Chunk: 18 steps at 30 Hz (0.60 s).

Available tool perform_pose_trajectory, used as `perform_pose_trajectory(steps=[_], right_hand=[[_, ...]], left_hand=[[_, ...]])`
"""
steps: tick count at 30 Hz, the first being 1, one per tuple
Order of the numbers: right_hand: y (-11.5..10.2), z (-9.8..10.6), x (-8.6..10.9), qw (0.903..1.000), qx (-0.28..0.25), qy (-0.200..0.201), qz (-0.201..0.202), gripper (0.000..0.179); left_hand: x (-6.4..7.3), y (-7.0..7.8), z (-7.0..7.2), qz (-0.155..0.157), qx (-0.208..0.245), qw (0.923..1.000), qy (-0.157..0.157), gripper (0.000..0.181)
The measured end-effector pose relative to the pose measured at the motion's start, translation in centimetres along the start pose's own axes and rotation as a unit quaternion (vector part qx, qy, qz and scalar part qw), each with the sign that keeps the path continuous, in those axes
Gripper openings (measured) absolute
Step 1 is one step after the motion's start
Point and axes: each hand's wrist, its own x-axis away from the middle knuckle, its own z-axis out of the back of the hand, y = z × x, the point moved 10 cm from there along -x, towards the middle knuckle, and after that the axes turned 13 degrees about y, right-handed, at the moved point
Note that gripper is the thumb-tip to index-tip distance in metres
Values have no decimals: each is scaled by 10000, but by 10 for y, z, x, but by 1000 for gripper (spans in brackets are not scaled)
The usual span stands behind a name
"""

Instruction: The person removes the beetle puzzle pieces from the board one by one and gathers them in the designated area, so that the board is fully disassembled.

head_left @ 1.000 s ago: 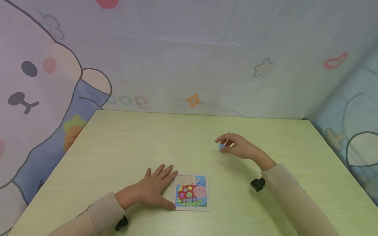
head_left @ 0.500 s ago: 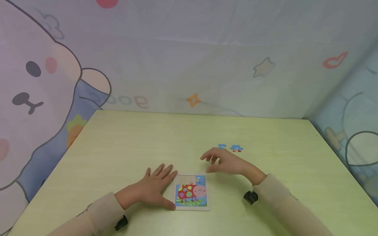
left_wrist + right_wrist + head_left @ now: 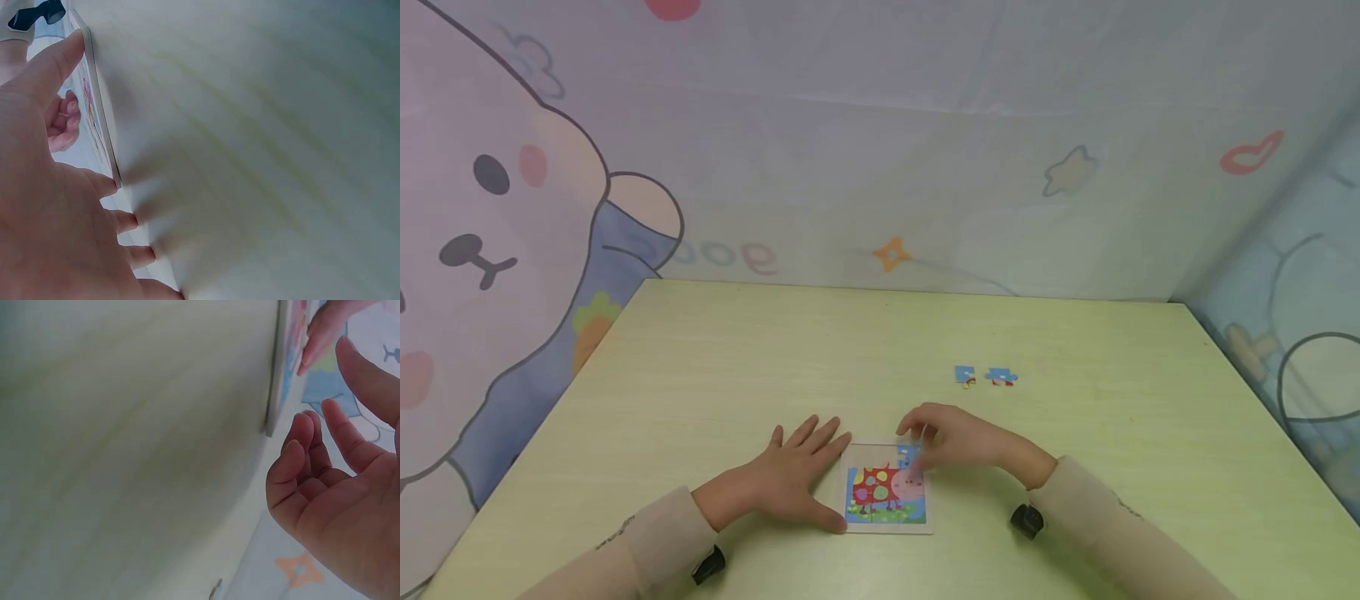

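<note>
Nearer now, the empty, loosely curled right hand [image 3: 961, 437] partly hides the ladybug puzzle [image 3: 882, 500]; spread left hand [image 3: 786, 483] touches it; jigsaw pieces [image 3: 1001, 377] lie beyond.

Soft, even light fills the head view, yellowish on the worktop [image 3: 737, 358] and greyer on the backdrop [image 3: 925, 167]. Faint shadows lie below the sleeves. Blur smears the thumb of the right hand [image 3: 958, 435]. The wrist views look dimmer and bluish, each darkening into one upper corner, with diffuse shadows beside the left hand [image 3: 62, 194].
</note>
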Motion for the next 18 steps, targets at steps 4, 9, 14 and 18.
perform_pose_trajectory(steps=[4,9,14,18], right_hand=[[2,-8,-1,9995,295,-101,4,41],[2,-11,-1,9986,511,-154,-45,43],[0,-13,-1,9979,603,-194,-122,44],[-1,-14,-2,9970,740,-192,-123,43]], left_hand=[[0,0,0,-12,7,10000,11,107],[0,0,0,-14,23,10000,18,106],[-1,-1,0,-6,2,10000,25,106],[-1,-1,0,-13,23,10000,21,106]])
